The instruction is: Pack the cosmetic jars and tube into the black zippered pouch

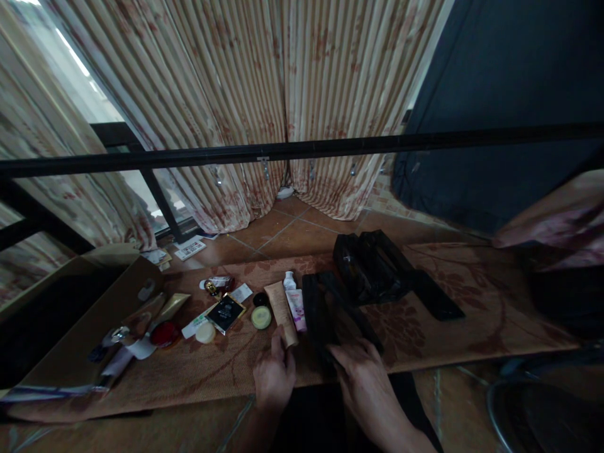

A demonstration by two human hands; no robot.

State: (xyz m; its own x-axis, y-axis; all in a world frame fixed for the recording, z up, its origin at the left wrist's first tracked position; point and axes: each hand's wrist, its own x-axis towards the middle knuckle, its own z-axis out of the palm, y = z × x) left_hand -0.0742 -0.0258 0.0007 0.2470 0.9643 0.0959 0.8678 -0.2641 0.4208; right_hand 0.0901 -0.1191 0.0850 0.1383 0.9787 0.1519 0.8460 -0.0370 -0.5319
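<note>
My left hand (pixel 274 376) rests on a woven mat (pixel 453 314), its fingers touching the lower end of a beige tube (pixel 281 311). My right hand (pixel 361 377) lies on the near edge of an open black pouch (pixel 330 314), fingers bent over it. A pink-and-white tube (pixel 296 307) lies between the beige tube and the pouch. Left of them sit a small round jar (pixel 261 317), a black square compact (pixel 225 313), a white round lid (pixel 205 332) and a red round item (pixel 164 333).
A second black bag (pixel 372 264) with a flat black flap lies behind the pouch. An open cardboard box (pixel 70 327) stands at the left. A black metal rail (pixel 302 150) crosses the view; striped curtains (pixel 264 94) hang behind. Tiled floor (pixel 292 233) lies beyond the mat.
</note>
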